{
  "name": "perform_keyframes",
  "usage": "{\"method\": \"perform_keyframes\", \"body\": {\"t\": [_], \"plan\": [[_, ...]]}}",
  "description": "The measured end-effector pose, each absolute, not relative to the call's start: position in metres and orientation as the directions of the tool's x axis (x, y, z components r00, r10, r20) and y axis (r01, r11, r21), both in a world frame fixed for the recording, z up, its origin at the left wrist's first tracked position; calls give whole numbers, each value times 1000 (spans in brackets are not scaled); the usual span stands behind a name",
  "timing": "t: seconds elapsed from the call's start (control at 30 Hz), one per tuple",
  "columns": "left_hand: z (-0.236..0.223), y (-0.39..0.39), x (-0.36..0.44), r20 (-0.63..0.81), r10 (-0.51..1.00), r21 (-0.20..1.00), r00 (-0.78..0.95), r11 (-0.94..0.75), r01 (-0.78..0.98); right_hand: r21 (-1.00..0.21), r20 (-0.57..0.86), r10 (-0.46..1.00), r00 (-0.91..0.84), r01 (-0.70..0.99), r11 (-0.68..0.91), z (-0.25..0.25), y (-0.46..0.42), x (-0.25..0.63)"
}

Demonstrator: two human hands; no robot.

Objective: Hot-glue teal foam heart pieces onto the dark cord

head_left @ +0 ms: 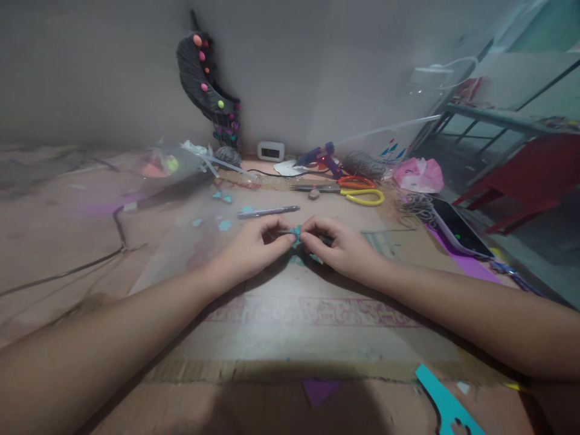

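Observation:
Both hands meet over the middle of the work surface, fingertips pinched around a small teal flower-like cutout (296, 234). My left hand (265, 243) has its thumb and forefinger closed on the cutout's left side. From the other side, my right hand (338, 243) pinches it too, almost touching the left fingertips. A thin grey strand (389, 231) runs out to the right from behind my right hand; where it begins is hidden. More teal bits lie under the hands in shadow. Beyond my left hand are a pen (268, 212) and a loose teal flower cutout (225, 225).
Scissors with yellow and orange handles (362, 196), a glue gun (317, 157) and a white clock (270, 150) lie toward the wall. At right are grey yarn (414, 208) and a phone (462, 229). A teal sheet (446, 402) is near the front edge. A cable (67, 275) crosses the left.

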State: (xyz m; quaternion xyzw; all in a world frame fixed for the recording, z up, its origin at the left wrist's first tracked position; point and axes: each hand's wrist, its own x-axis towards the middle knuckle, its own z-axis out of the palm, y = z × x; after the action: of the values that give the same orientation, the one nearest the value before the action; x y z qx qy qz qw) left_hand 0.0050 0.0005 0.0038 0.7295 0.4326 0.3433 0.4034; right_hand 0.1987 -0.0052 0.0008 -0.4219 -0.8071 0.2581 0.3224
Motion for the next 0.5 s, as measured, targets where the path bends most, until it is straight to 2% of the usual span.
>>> {"method": "perform_keyframes", "body": {"t": [0.5], "plan": [[2,-1,3,160,897,861,412,-331,387,-655,323,828,-459,523,546,2,-6,198]]}}
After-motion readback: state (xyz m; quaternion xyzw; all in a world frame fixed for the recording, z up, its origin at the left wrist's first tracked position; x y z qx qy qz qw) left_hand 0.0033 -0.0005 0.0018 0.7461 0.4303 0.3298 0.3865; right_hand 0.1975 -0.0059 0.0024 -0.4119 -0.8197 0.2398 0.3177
